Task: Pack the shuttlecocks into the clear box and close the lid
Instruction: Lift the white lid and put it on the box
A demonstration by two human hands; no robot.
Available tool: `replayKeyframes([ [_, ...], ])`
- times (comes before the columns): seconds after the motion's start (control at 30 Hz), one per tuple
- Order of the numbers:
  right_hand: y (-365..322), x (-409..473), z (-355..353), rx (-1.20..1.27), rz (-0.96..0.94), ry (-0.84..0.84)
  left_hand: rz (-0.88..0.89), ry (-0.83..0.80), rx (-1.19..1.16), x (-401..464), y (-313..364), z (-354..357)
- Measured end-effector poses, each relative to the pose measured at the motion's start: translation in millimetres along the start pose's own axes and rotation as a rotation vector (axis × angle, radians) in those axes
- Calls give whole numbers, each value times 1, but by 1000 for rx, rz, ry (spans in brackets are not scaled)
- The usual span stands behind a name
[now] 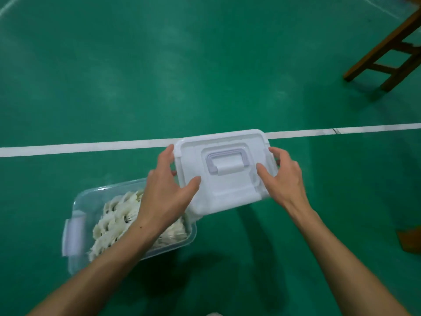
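Note:
A clear box [78, 201] stands on the green floor at lower left, filled with several white shuttlecocks [114, 222]. A pale lilac latch [73, 238] hangs on its left end. The white lid [227, 185] with a lilac handle [225, 163] is held in the air to the upper right of the box, overlapping its far right corner. My left hand [166, 192] grips the lid's left edge, thumb on top. My right hand [283, 176] grips the right edge the same way. My left forearm hides part of the box.
A white court line [91, 145] crosses the green floor behind the lid. Brown wooden furniture legs [387, 58] stand at the far right. A brown object [412, 240] shows at the right edge.

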State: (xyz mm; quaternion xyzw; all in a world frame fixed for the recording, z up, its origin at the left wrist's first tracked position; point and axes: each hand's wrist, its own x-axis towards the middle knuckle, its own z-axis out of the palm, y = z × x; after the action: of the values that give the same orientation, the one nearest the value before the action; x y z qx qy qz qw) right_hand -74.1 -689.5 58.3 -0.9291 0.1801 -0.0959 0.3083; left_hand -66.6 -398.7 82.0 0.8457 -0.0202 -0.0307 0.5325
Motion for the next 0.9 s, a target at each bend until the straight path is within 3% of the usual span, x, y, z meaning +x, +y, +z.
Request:
replayKeyframes([
  [0.23,-116,-55,76,62,-120,-126,-130,204,67,-51,-52,-122],
  [0.4,-158,-103,103,37,-153,-208,-176,279,86,-93,-83,-177],
  [0.67,-155,-155,112,-74,-141,-185,-208,228,108,-123,-117,-188],
  [0.9,-143,-153,135,-107,-112,-192,-201,194,115,-94,-146,-175],
])
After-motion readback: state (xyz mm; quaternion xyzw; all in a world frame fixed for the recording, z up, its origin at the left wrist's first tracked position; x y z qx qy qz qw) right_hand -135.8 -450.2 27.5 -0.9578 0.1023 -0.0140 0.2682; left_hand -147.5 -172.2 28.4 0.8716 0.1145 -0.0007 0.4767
